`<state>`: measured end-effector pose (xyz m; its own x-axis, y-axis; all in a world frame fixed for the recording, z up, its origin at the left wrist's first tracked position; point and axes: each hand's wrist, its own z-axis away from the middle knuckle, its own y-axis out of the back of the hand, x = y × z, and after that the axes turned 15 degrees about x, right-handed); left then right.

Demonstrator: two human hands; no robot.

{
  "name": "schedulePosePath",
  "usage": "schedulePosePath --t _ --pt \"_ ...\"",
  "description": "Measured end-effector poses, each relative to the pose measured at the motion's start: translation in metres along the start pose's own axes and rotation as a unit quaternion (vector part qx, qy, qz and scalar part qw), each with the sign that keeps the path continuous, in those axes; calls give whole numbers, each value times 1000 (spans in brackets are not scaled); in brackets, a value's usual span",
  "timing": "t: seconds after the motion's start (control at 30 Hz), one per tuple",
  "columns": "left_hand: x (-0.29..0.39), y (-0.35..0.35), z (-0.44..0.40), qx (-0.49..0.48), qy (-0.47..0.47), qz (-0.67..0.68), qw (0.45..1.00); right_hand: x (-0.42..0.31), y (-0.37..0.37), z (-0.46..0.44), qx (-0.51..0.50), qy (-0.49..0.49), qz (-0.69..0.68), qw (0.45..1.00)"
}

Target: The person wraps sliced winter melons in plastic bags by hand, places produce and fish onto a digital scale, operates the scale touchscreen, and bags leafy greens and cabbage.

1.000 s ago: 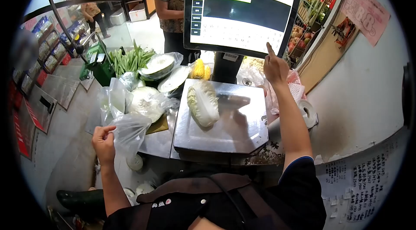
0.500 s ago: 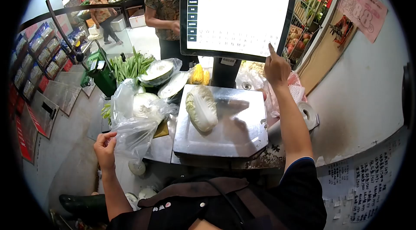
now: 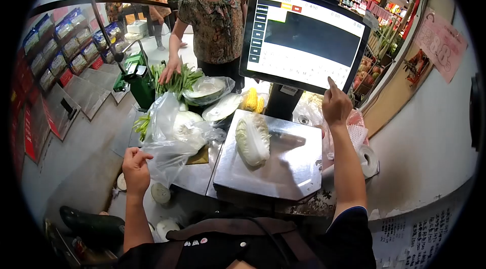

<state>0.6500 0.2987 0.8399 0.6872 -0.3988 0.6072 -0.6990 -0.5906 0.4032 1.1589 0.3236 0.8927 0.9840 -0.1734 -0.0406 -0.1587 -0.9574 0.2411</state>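
My right hand [image 3: 336, 104] points its index finger at the lower right of the lit screen [image 3: 306, 41], the other fingers curled with nothing visible in them. My left hand [image 3: 136, 167] is closed in a pinch at the edge of a clear plastic bag [image 3: 167, 160]. A napa cabbage [image 3: 252, 140] lies on the metal scale plate [image 3: 291, 167] below the screen. Left of the scale are wrapped cut melons [image 3: 223, 107], with corn [image 3: 252, 101] behind.
Across the counter, a person in a patterned top [image 3: 212, 26] has one hand on green vegetables [image 3: 182, 80]. A green container [image 3: 139, 84] stands beside them. A paper roll [image 3: 368, 160] is at the right. A dark green gourd [image 3: 91, 223] lies at lower left.
The view has shifted, so the counter and screen appear farther right. The person opposite has reached onto the green vegetables. My right hand stays by the screen and my left by the bag.
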Motion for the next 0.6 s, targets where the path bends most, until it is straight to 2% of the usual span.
schedulePosePath --t 0.07,0.17,0.27,0.47,0.57,0.6 --pt "-6 0 2 13 -100 -51 994 -10 0 -2 13 12 -22 1000" --pt "-8 2 3 21 -113 -151 982 -26 -2 -4 12 7 -59 998" --pt "-8 5 4 18 -82 -175 981 -44 -1 -8 9 10 -89 996" --pt "10 10 0 58 -86 -182 978 -66 -14 -13 17 12 -125 992" --pt "1 10 3 51 -99 -174 978 -80 -33 -34 -53 39 -93 993" --pt "2 9 3 43 -104 -161 980 -90 -37 -55 -104 46 -91 989"
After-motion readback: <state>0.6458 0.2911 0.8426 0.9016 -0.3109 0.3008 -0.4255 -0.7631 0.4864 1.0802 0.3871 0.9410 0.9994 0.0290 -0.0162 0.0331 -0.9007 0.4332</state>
